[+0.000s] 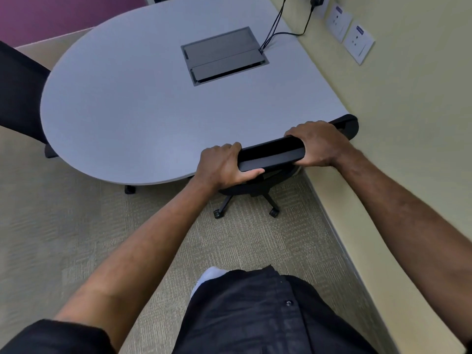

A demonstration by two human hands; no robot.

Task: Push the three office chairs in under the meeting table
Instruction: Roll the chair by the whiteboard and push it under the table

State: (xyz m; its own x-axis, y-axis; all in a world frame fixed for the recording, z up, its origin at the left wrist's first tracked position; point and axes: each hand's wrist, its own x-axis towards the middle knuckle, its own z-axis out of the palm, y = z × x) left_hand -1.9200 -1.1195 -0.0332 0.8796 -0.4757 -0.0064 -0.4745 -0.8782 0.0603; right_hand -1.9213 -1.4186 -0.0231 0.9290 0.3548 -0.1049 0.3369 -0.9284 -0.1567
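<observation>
A black office chair [273, 153] stands at the near edge of the grey meeting table [143, 103], close to the wall on the right. Its backrest top touches the table edge, and its seat is hidden under the tabletop. Two wheeled legs [221, 209] stick out behind on the carpet. My left hand [224, 163] grips the left end of the backrest top. My right hand [318, 143] grips the same top edge further right. A second black chair [21, 90] stands at the table's far left, its back clear of the tabletop. One more caster [129, 189] shows under the near edge.
A grey cable box [222, 56] is set into the tabletop, with black cables [274, 29] running to wall sockets [357, 40]. A yellow wall with a ledge [357, 200] runs along the right. Beige carpet [76, 226] covers the floor in front of me.
</observation>
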